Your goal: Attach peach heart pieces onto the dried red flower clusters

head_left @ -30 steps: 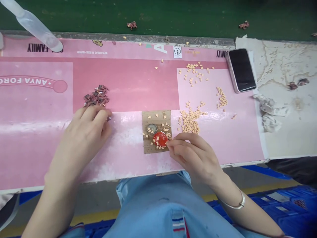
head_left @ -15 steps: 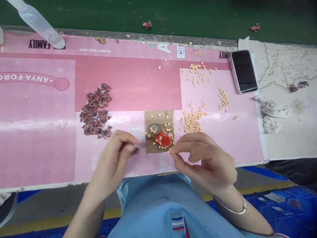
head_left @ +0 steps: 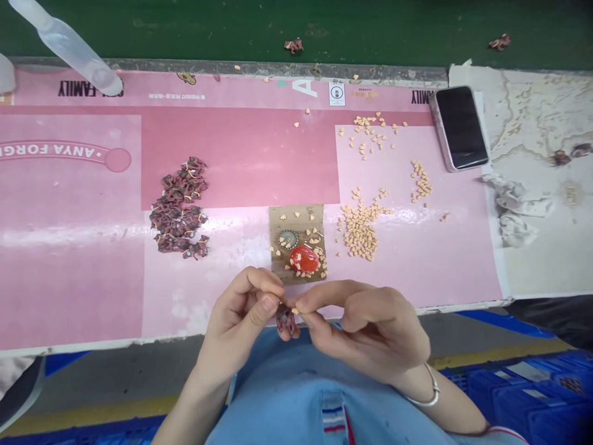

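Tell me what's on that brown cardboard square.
The brown cardboard square holds a glossy red oval lump, a round grey-green ridged disc and scattered small cream pieces. What lies under the lump is hidden.

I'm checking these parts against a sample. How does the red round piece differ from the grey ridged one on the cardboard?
The red disc is glossy and domed, while the grey ridged disc looks duller and flatter. The red disc is clearly larger than the grey ridged disc. Pale heart-shaped bits crowd around the red disc, but fewer lie by the grey one. Both are round and lie on the brown cardboard square.
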A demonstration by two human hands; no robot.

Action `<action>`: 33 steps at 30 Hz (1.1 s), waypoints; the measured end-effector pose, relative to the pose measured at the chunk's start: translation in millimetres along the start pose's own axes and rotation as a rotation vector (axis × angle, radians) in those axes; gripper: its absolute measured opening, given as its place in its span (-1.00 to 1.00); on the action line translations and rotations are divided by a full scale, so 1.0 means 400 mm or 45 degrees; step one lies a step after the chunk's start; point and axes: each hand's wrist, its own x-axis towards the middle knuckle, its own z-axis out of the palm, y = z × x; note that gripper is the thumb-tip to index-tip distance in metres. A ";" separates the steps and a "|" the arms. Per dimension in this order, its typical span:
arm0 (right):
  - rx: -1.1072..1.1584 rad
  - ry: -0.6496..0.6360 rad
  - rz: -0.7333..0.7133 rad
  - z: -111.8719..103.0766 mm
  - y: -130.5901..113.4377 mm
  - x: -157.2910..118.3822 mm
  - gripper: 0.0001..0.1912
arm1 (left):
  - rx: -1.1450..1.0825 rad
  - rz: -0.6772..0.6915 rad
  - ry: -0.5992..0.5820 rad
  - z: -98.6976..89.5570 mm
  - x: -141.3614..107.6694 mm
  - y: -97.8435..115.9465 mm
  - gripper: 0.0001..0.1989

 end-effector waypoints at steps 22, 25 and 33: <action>-0.260 0.275 0.029 -0.095 0.097 -0.046 -0.78 | 0.917 0.437 0.663 0.035 -0.011 0.060 -0.94; -0.792 0.442 0.246 -0.184 0.171 -0.084 -0.85 | 1.175 0.543 0.882 0.004 0.027 0.114 -0.95; -0.836 0.208 0.248 -0.237 0.227 -0.066 -0.93 | 1.934 0.680 0.597 -0.188 0.441 0.367 -0.39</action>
